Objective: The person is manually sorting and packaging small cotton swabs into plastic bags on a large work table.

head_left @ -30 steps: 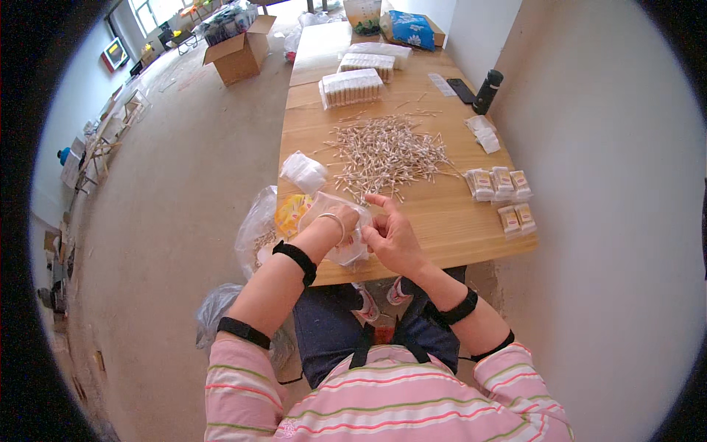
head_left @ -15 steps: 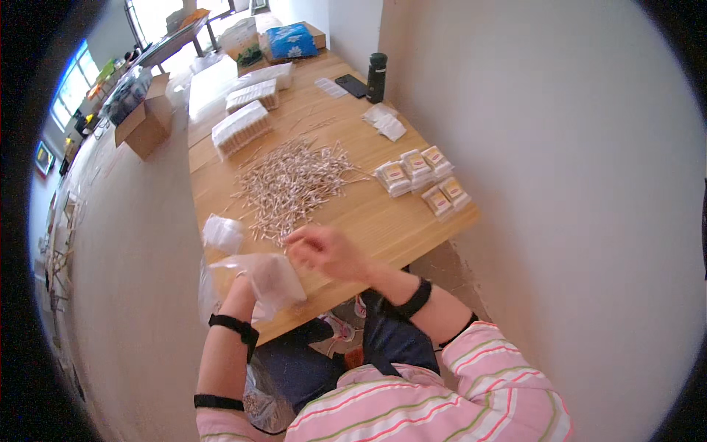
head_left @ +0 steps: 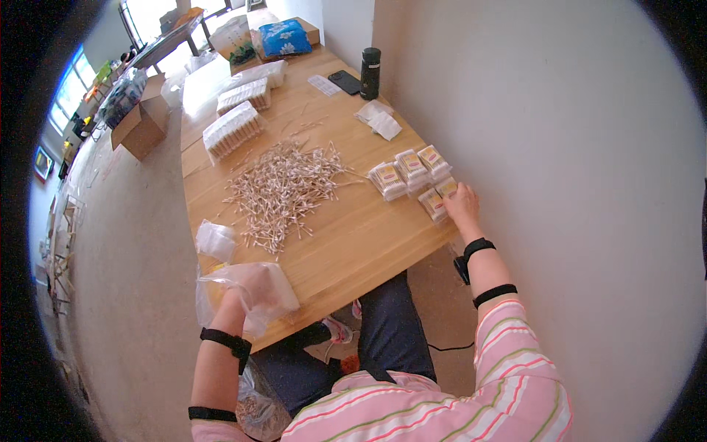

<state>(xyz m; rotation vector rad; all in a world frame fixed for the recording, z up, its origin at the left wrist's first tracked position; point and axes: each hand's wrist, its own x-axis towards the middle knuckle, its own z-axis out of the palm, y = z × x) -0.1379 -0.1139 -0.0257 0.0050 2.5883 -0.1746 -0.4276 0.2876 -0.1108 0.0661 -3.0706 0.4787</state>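
Wooden table (head_left: 353,243), right hand (head_left: 462,205) fingers closed on small packet (head_left: 445,188), left hand (head_left: 247,287) gripping plastic bag (head_left: 254,295)

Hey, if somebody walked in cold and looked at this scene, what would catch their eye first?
Probably the big loose heap of cotton swabs spread across the middle of the wooden table. Next, the right hand resting on the small filled packets stacked near the table's right edge, while the left hand holds a clear plastic bag at the near left corner.
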